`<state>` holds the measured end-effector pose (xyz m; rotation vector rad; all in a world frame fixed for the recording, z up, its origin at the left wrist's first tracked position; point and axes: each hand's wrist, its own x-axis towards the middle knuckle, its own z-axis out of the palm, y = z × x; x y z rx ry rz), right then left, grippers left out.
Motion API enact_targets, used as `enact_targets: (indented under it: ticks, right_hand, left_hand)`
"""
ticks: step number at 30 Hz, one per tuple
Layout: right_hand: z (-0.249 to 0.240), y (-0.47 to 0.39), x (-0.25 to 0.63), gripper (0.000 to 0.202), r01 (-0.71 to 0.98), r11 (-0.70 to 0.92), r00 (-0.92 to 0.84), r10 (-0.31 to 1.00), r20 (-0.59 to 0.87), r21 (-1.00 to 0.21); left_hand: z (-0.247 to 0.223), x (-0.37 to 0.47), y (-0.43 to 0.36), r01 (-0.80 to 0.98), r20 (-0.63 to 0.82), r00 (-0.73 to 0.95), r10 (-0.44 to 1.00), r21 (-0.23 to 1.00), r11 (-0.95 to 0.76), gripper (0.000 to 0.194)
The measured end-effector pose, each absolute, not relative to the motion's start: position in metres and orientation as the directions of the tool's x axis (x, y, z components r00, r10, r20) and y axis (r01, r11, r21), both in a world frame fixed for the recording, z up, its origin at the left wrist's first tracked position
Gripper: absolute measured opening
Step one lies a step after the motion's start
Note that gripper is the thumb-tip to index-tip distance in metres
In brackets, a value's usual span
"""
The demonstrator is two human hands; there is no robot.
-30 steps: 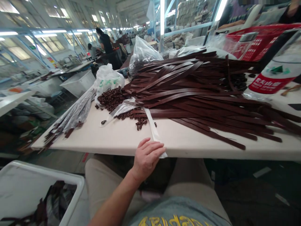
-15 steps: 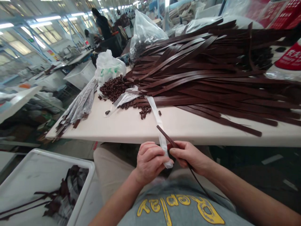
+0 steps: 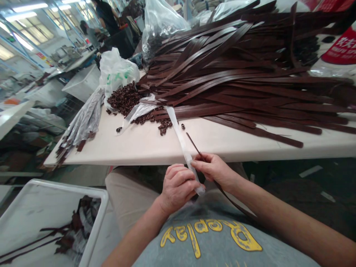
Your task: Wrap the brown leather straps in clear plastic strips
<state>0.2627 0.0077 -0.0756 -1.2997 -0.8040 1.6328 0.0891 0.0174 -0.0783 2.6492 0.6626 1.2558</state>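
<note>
My left hand (image 3: 179,185) is closed on the near end of a white translucent strip (image 3: 179,139), which runs up over the table edge to the heap. My right hand (image 3: 213,168) pinches a thin dark brown strap (image 3: 194,144); one end points up over the table and the rest trails down past my right wrist. The fingertips of the right hand are beside the white strip. On the table lie a large heap of brown straps (image 3: 236,89) and a pile of small brown loops (image 3: 125,100).
A white plastic bag (image 3: 116,70) and wrapped straps (image 3: 83,118) lie on the table (image 3: 133,148) at left. Below left is a white bin (image 3: 25,211) with brown pieces. People work at the back left.
The view has shifted, and table things appear higher and further left. My right hand has moved closer to the white strip, and the brown strap has turned edge-on.
</note>
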Motion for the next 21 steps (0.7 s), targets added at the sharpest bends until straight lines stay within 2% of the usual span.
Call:
enact_targets:
  ticks: [13, 16, 18, 19, 20, 21]
  right_hand:
    - [-0.076, 0.012, 0.257, 0.037, -0.147, -0.371, -0.139, 0.925, -0.353, -0.917]
    - [-0.077, 0.010, 0.258, 0.034, -0.160, -0.377, -0.136, 0.924, -0.358, -0.912]
    - [-0.077, 0.008, 0.261, 0.032, -0.177, -0.387, -0.137, 0.920, -0.367, -0.905]
    - [-0.077, 0.007, 0.262, 0.032, -0.187, -0.391, -0.138, 0.919, -0.370, -0.901]
    - [-0.077, 0.006, 0.264, 0.032, -0.196, -0.393, -0.139, 0.918, -0.371, -0.898]
    - [-0.076, 0.005, 0.264, 0.032, -0.204, -0.392, -0.142, 0.918, -0.370, -0.897]
  left_hand:
    - [-0.080, 0.092, 0.017, 0.309, 0.664, 0.637, 0.391, 0.245, -0.919, 0.013]
    - [-0.085, 0.087, 0.014, 0.295, 0.676, 0.618, 0.401, 0.274, -0.916, 0.006]
    - [-0.091, 0.081, 0.010, 0.310, 0.697, 0.501, 0.513, 0.409, -0.858, 0.027]
    - [-0.094, 0.079, 0.009, 0.314, 0.667, 0.410, 0.622, 0.537, -0.783, 0.040]
    - [-0.097, 0.077, 0.007, 0.294, 0.574, 0.332, 0.749, 0.692, -0.660, 0.050]
    - [-0.098, 0.076, 0.005, 0.248, 0.409, 0.297, 0.863, 0.840, -0.483, 0.056]
